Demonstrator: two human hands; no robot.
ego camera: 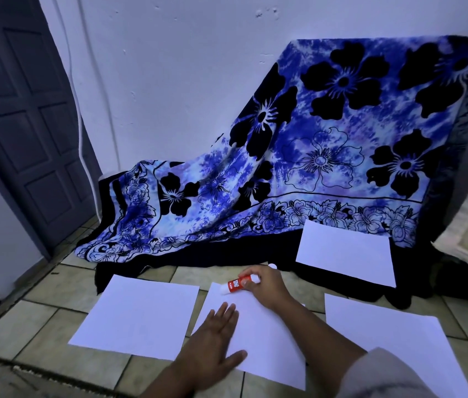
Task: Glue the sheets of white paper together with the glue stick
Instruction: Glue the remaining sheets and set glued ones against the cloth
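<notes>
**Glue stick on the middle sheet, tiled floor**

- Four sheets of white paper out. Three lie in a row on the tiled floor (40, 326), toward its near edge: left sheet (138, 314), middle sheet (261, 349), right sheet (385, 340). They are close together; whether their edges touch cannot be told.
- The far sheet (344, 251) lies apart from the row, on the dark hem of the blue flowered cloth (327, 139), toward the floor's far right side.
- Right hand (264, 285): fingers curled round the glue stick (235, 283), thumb on top of the red label. The stick is tilted low, its white tip down on the far left corner of the middle sheet.
- Left hand (212, 340): palm down, flat on the near left part of the middle sheet. Fingers straight and only slightly spread, thumb stretched out to the side. The wrist reaches past the sheet's left edge.
- A pale sleeve (393, 374) covers the right forearm at the near right corner of the view.
- A small white rounded object (272, 266) sits just beyond the right hand at the cloth's hem; too little shows to name it.
- The cloth hangs over something bulky against the white wall (184, 67) and spills onto the floor. A grey panelled door (26, 124) stands at the left.
</notes>
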